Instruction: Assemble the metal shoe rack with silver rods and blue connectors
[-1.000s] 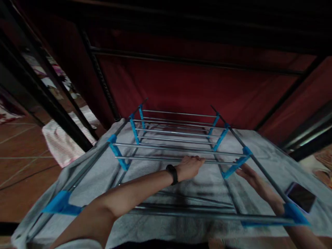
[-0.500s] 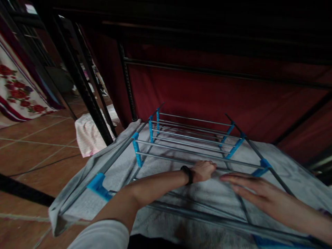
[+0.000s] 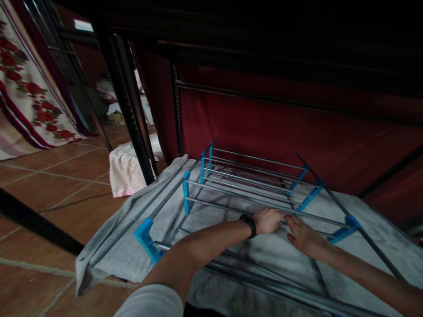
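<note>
A metal rack (image 3: 238,190) with grey bars and blue plastic joints lies on a grey cloth (image 3: 373,220). My left hand (image 3: 268,220), with a black band at the wrist, is wrapped over one of the cross bars near the rack's middle. Right beside it, my right hand (image 3: 302,233) rests at the same bar, fingertips close to the left hand, fingers extended. A blue corner joint (image 3: 147,240) shows to the left of my left forearm.
Dark metal frame posts (image 3: 132,114) stand at the left, and a dark beam spans the top. Behind the rack hangs a red cloth (image 3: 251,127). A striped cloth (image 3: 127,169) and a floral cloth (image 3: 42,105) are at the left over the tiled floor (image 3: 42,242).
The view has shifted, so the rack appears a little further right. My right hand has moved in toward the left hand and come down at the bar.
</note>
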{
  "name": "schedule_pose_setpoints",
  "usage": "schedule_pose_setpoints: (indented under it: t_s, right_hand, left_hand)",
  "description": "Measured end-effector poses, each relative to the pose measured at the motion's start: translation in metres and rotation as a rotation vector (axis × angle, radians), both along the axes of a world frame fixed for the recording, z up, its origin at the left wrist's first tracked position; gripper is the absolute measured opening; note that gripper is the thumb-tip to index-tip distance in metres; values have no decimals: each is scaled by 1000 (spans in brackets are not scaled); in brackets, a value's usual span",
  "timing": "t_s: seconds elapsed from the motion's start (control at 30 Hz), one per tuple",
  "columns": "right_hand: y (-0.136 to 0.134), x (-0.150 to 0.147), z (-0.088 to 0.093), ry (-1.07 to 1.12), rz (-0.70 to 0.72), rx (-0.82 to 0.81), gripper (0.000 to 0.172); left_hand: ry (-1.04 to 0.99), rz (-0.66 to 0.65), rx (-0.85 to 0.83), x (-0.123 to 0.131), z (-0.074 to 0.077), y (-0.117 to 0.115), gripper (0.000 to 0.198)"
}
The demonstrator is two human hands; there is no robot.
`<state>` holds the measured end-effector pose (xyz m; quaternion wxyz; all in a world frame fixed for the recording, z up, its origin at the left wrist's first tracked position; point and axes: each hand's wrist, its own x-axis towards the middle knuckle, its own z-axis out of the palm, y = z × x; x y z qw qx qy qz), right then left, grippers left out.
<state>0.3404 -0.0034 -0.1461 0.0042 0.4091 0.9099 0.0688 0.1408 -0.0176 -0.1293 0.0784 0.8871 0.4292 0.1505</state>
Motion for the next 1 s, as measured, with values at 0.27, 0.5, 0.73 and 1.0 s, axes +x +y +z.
schedule_pose_setpoints:
  t_s: [0.27, 0.5, 0.73, 1.0]
  right_hand:
    - [27, -6, -9, -133, -26, -200, 33]
    - [29, 0, -6, -51, -7, -273, 36]
    - [27, 1, -3, 28, 17, -296, 40]
    - [26, 6, -18, 129, -5, -254, 43]
  left_hand:
    - [88, 111, 20, -12, 27, -24, 34]
    - [318, 47, -290, -80, 119, -120, 31]
    - [-392, 518, -324, -242, 195, -179, 42]
    - [-635, 743, -378, -341, 81, -171, 63]
